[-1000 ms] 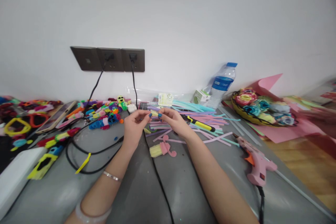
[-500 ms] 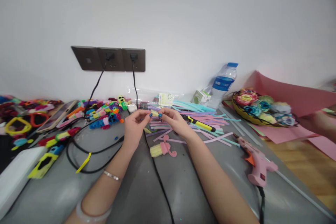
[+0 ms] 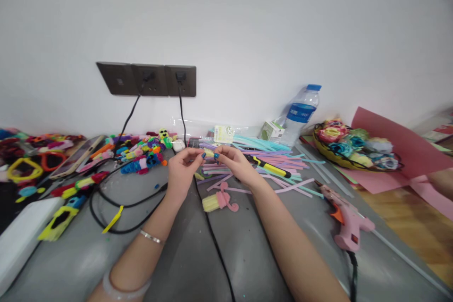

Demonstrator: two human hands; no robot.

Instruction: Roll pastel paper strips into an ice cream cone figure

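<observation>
Between my two hands is a small pale yellow fuzzy piece [image 3: 209, 153]. My left hand [image 3: 184, 170] pinches its left end, and my right hand [image 3: 233, 163] pinches its right end. Fingers hide part of the piece. Below them on the grey table [image 3: 247, 264] lies a yellow bundle with pink curled stems [image 3: 215, 200]. Behind and right of my hands, pink, purple and teal fuzzy stems [image 3: 295, 163] are spread out, with a yellow-and-black tool [image 3: 274, 169] on top.
A pink glue gun [image 3: 348, 226] rests at the right. Behind stand a water bottle [image 3: 300, 113] and a small box [image 3: 272, 130]. Fabric flowers [image 3: 357, 144] sit beside pink paper [image 3: 384, 141], near another person's hand [image 3: 442, 183]. A black cable [image 3: 215, 245] crosses the table. Colourful fuzzy figures [image 3: 145, 153] lie left.
The pink paper at the right has shifted and folded differently, and the other person's hand has moved right and lower. My hands and the yellow piece look unchanged.
</observation>
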